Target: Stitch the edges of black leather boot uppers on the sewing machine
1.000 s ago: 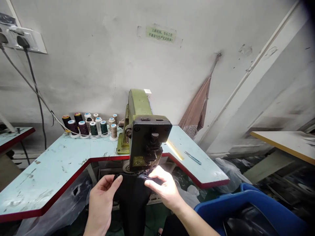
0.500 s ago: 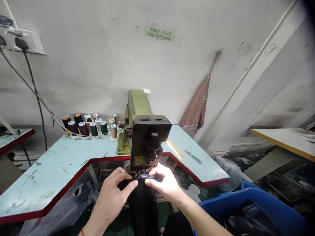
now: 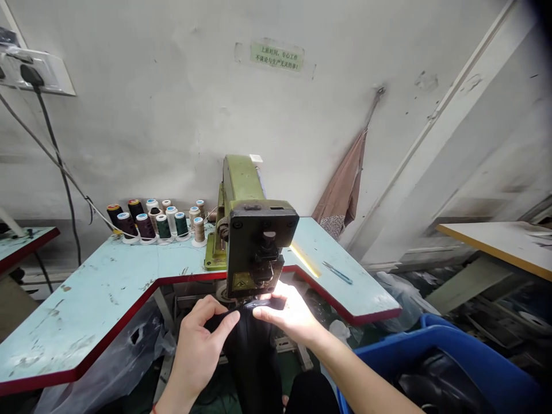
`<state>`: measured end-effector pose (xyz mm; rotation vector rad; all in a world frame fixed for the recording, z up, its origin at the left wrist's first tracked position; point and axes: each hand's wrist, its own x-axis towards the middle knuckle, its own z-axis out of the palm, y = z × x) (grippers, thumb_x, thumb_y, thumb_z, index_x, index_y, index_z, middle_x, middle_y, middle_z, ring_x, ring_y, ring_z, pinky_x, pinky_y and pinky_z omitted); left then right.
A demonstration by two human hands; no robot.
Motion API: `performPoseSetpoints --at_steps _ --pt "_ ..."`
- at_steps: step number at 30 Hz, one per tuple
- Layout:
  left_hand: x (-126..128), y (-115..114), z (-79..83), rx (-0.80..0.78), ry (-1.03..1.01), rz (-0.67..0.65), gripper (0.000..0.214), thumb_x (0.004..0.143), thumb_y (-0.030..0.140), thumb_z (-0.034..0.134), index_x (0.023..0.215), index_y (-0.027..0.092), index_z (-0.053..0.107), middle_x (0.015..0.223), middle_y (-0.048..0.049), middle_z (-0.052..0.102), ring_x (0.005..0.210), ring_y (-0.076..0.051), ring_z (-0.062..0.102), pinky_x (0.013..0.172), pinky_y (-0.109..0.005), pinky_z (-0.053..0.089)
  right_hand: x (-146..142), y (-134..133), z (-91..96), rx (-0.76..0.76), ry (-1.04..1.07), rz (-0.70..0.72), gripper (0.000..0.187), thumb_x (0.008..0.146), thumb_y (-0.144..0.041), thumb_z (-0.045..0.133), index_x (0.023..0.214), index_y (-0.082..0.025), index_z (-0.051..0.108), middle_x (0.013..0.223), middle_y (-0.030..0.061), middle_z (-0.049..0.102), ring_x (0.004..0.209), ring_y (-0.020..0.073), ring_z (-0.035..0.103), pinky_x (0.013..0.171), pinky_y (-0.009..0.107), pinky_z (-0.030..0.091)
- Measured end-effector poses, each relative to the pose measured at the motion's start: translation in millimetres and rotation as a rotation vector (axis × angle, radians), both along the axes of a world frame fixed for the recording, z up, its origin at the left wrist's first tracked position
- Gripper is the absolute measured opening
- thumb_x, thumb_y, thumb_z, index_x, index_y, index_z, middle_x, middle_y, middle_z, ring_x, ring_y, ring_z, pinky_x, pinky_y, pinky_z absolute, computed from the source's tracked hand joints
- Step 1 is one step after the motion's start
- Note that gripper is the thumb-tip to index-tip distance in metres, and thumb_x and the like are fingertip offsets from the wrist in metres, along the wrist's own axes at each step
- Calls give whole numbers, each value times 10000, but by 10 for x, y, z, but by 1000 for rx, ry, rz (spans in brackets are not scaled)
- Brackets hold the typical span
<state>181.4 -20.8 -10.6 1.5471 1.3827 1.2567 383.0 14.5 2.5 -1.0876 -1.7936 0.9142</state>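
- From my remote place, I see the left hand (image 3: 202, 340) and right hand (image 3: 296, 315) pinching the black fabric (image 3: 253, 356), seemingly to keep its edge taut.
- This fabric hangs just below the sewing machine (image 3: 248, 244) head.

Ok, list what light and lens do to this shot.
Head view: strong light nearly bleaches the bare right hand around its index finger, beside the green metal sewing machine; head view: the black fabric below loses detail in darkness; head view: the top right corner falls to black.
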Motion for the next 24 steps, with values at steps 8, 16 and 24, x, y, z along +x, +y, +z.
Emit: performPoseSetpoints --at_steps 8,16,24 --pt "-150 1 -18 -2 35 17 374 786 526 633 617 227 486 700 16 473 700 -183 492 679 -299 380 -141 -45 96 24 17 17 204 708 -346 769 666 -188 647 807 22 684 807 213 619 768 336 496" --pt "-149 48 114 84 397 -28 319 750 561 649 775 243 656 900 -65 638 935 -288 578 796 -392 460 -192 -37 219 13 -27 110 54 747 -221 730 742 -174 703 771 7 702 746 191 643 692 293 521" --pt "13 87 -163 50 34 30 332 727 545 686 678 218 664 959 -71 621 994 -268 583 887 -367 458 -68 111 471 199 -164 243 133 696 -296 811 771 -218 734 856 -5 725 916 202 660 819 307 531"
